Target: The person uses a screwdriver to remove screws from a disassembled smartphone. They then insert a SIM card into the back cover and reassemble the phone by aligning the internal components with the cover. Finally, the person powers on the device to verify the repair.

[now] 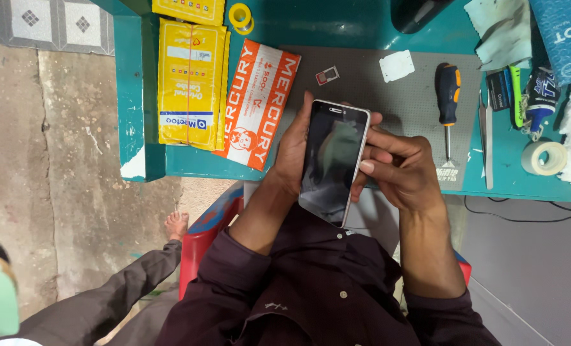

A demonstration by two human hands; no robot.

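Teal-painted table (pixel 170 163) with a grey mat (pixel 413 102); on the mat, a screwdriver (pixel 447 96), a white square piece (pixel 396 65) and a small tray (pixel 326 75); beside it, yellow packets (pixel 189 83), an orange packet (pixel 258 102), tape rolls (pixel 544 157)

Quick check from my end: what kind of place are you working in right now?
Likely a small phone repair bench: a grey work mat on a teal table, a screwdriver, tape roll, and a smartphone in both hands.

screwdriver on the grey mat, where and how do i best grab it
Grip the screwdriver by its thick black and orange handle, coming from above with fingers across its width. It lies flat on the mat, thin shaft pointing toward the person, with bare mat on both sides.
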